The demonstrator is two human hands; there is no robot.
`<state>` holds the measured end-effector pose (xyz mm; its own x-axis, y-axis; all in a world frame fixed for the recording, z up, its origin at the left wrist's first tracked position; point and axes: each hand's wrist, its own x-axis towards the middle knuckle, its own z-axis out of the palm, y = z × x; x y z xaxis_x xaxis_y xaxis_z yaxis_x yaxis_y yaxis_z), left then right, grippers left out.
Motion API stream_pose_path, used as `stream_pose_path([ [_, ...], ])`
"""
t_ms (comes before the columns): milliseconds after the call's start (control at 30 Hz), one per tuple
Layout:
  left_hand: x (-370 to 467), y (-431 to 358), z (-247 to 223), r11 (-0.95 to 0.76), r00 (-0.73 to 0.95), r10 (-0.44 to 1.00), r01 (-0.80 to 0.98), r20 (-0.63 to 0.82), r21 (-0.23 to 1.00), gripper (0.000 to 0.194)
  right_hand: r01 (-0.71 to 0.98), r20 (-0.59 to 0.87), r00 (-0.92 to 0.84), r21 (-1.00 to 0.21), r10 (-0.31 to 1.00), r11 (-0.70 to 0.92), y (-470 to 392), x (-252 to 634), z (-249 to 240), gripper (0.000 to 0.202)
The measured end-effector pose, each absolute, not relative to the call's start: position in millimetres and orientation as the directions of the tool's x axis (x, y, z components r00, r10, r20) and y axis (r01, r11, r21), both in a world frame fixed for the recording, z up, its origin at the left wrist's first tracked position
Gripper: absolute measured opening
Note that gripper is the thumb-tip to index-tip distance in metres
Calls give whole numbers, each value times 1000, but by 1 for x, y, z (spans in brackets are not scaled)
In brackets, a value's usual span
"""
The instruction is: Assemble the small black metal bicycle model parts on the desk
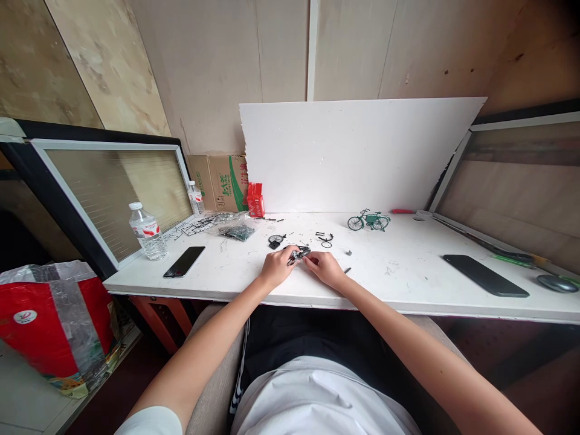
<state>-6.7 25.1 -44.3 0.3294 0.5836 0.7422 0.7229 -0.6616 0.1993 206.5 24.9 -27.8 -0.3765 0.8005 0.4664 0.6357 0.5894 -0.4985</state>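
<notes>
Above the near edge of the white table, my left hand (275,269) pinches a small dark plastic model piece (299,255) with thin bars; its exact kind is too small to make out. My right hand (324,268) is curled, its fingertips at the right side of the same piece. Just beyond the left hand lie a small black spoked wheel (277,238) and a black blocky part (274,245). Past the right hand are a thin black ring (326,244) and a curved black part (328,237). An assembled dark green model bicycle (369,221) stands farther back to the right.
Black part frames (193,226) and a clear bag of parts (238,231) lie back left. Nearby are a water bottle (148,232), a phone (184,262) and a red box (255,200). A dark phone (484,275) and a mouse (557,283) lie right. A white board (357,157) stands behind.
</notes>
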Motion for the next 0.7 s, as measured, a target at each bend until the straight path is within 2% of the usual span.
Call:
stream_pose_path([
  [367, -6, 27, -46, -635, 301, 582, 749, 755, 191, 34, 688, 453, -303, -505, 838, 522, 20, 205, -26, 21],
  [700, -6, 26, -45, -637, 302, 594, 743, 745, 207, 33, 727, 486, -338, -409, 806, 551, 21, 205, -30, 27],
])
